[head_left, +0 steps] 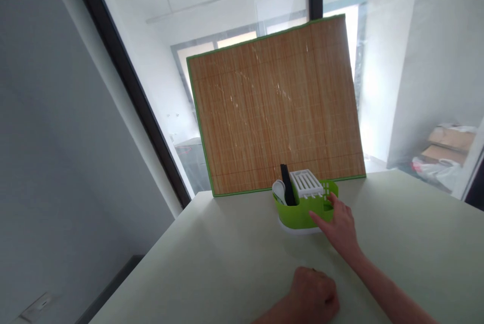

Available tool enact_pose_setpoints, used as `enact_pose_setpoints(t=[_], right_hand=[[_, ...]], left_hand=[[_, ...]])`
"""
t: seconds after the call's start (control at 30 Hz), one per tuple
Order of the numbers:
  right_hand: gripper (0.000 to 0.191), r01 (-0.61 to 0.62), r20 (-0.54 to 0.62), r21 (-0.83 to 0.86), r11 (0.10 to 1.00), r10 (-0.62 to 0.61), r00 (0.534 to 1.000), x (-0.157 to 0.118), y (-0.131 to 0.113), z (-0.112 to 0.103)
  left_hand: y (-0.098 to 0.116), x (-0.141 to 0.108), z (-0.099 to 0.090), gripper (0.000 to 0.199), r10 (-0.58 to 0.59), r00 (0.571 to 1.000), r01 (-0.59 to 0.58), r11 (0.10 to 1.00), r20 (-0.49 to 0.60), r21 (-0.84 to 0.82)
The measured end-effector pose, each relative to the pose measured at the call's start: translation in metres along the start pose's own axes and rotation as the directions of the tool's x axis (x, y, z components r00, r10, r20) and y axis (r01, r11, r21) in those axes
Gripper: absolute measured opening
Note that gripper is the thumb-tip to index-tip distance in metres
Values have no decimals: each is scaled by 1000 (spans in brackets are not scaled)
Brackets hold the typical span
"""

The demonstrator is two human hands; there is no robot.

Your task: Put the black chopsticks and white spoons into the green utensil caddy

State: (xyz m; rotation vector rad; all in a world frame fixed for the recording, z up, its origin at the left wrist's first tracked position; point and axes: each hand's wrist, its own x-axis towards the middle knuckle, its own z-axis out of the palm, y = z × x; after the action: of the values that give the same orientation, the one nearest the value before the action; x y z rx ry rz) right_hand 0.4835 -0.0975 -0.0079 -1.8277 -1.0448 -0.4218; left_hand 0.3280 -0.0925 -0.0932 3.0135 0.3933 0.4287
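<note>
A green utensil caddy [298,218] with a white base stands on the pale table, towards its far edge. White spoons [279,190] and black chopsticks [288,187] stick up from its left end. Over its middle sits a white slotted rack [307,182]. My right hand [340,225] is at the caddy's right end, thumb in front and fingers spread towards the open compartment; whether it touches the plastic is unclear. Closer to me, my left hand [315,291] rests in a loose fist, with nothing seen in it.
A bamboo mat [278,107] with green edging leans upright against the glass behind the caddy. The pale tabletop [212,258] ends at the window side. Cardboard boxes [449,145] lie beyond the glass at right. A grey wall [75,127] rises at left.
</note>
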Motion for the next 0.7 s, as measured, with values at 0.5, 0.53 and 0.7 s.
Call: enact_pose_setpoints(t=[0.5,0.53,0.7], right_hand=[[82,-347,5,-217,912,357,934,9,-56,25],[82,-351,11,-222,910,362,932,10,-56,25],[72,-343,54,-240,908,366,929,22,-51,22]], left_hand=[[1,6,5,14,-51,993,51,999,111,-3],[0,7,5,14,-54,992,56,998,113,-9],[-2,5,4,12,-75,993,78,997,90,-23]])
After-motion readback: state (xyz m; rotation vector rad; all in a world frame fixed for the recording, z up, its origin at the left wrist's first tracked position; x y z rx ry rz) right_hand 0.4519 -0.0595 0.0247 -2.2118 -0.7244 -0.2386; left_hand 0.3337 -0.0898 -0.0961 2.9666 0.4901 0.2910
